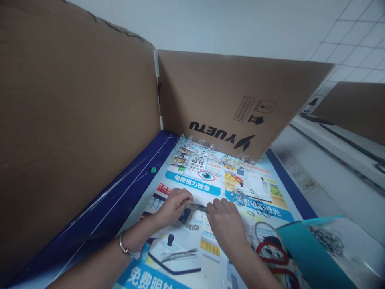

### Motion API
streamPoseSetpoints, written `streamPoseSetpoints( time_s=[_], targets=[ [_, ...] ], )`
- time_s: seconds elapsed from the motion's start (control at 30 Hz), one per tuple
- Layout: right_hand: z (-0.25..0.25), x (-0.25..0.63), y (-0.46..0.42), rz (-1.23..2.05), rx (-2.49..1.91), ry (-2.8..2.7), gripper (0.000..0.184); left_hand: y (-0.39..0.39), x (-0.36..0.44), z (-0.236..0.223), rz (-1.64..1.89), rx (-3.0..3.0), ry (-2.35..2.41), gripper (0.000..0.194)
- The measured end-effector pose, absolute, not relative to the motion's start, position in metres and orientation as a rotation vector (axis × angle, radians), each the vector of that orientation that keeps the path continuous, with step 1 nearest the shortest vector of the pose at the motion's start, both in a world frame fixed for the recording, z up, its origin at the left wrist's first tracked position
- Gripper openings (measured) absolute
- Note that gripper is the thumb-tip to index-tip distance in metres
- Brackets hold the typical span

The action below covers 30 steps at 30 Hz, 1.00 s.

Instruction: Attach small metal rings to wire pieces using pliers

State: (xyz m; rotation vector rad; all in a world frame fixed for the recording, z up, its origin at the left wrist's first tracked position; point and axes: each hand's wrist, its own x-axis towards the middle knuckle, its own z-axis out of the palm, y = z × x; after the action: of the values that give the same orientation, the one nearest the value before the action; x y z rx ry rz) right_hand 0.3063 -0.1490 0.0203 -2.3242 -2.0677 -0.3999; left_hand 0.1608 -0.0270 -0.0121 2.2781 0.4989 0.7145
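While gripping a slim metal hand tool (199,207), likely pliers, in the curled fingers of the right hand (225,218), points its tip leftward, probably for a straight line to the left hand (176,202). Pinches the left thumb and fingertips narrowly together beside that tip, perhaps to steady something fine; cannot tell what, if anything, is inside the pinch. Holds the tool low over the middle of the counter (147,158), between both hands, with small metal pieces (191,226) just beneath, seemingly for a short reach. Nearer, shows loose straight wires (180,254) lying roughly side by side, likely for easy picking up one by one. Along the far side, shows bent wire pieces (192,149) strewn against the far cardboard panel (228,88), perhaps out of the way of the wrists. To the right of the hands, shows dark wire loops (260,206), then, nearer, a teal-sided container (313,251) with a metal heap (327,240) inside, probably for containment. At left, meets a taller cardboard panel (90,100), apparently stood upright as a screen.
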Motion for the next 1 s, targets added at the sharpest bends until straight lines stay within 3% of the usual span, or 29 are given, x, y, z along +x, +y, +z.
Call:
streamPoseSetpoints(
  time_s=[1.0],
  targets=[
    [0.028,0.304,-0.149,-0.322,-2.368,-2.075,0.006,-0.03,0.16,-0.011,0.775,2.301,0.423,0.014]
  ],
)
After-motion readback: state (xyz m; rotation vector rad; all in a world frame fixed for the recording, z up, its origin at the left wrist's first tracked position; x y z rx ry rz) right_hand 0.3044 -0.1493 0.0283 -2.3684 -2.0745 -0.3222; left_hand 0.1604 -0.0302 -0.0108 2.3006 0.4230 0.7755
